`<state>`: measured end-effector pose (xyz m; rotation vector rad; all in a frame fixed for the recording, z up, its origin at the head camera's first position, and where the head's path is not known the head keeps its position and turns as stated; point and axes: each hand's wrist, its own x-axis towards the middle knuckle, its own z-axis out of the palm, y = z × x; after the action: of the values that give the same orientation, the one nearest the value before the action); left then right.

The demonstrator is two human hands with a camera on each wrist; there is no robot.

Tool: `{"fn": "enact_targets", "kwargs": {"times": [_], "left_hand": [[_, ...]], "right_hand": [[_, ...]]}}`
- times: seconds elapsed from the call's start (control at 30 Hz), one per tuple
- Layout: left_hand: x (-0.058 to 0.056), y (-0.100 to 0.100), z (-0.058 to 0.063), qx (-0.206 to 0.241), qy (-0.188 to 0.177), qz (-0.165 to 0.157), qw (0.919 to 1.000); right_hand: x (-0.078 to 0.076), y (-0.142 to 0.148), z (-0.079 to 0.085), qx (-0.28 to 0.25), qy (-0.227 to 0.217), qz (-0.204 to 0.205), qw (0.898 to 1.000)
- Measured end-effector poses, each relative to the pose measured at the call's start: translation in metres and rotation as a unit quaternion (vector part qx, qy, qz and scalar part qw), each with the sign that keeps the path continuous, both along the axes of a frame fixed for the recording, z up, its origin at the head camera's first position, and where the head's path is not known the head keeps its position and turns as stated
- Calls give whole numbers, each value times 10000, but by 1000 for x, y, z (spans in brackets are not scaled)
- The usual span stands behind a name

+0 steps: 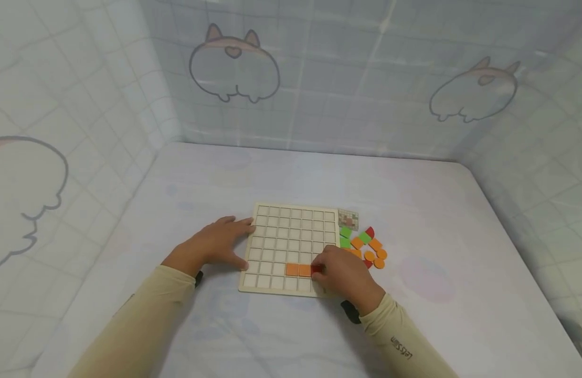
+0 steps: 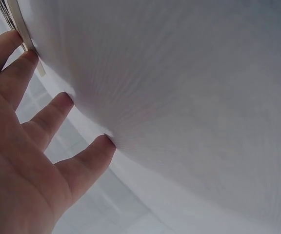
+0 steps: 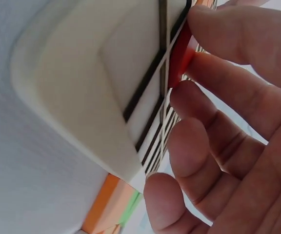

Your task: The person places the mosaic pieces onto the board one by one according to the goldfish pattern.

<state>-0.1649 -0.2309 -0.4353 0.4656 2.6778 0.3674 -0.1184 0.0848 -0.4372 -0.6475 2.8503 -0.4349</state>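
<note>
A pale wooden grid board [image 1: 271, 243] lies flat on the table, and two orange square tiles [image 1: 298, 270] sit side by side in its second row from the front. My right hand [image 1: 345, 273] pinches a red tile [image 3: 180, 51] between thumb and index finger, at the cell just right of the orange pair. The red tile's full outline is hidden by the fingers. At the board's left edge, my left hand [image 1: 217, 244] has its fingers spread. In the left wrist view some fingertips [image 2: 29, 56] touch the board's edge while others press the white cloth.
Right of the board lie loose green tiles [image 1: 345, 241], orange round tiles [image 1: 379, 262] and a red quarter-round tile [image 1: 370, 231]. A small patterned card [image 1: 348, 219] is by the board's upper right corner. White cloth [image 1: 432, 210] covers the table; tile-patterned walls [image 1: 338, 79] surround it.
</note>
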Motion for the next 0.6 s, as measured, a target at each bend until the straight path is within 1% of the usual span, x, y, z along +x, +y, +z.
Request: {"fn": "enact_targets", "kwargs": {"times": [0.17, 0.4, 0.53, 0.6], "left_hand": [[0, 3, 1, 5, -128, 95, 9999], [-1, 8, 3, 77, -174, 74, 9998], [-2, 8, 2, 187, -245, 227, 9993], [-2, 8, 1, 243, -250, 293, 9990]], "right_hand": [[4, 0, 2, 81, 219, 83, 9997], [8, 1, 1, 345, 669, 139, 9971], [10, 3, 1, 510, 740, 196, 9958], [12, 6, 0, 515, 699, 140, 9961]]}}
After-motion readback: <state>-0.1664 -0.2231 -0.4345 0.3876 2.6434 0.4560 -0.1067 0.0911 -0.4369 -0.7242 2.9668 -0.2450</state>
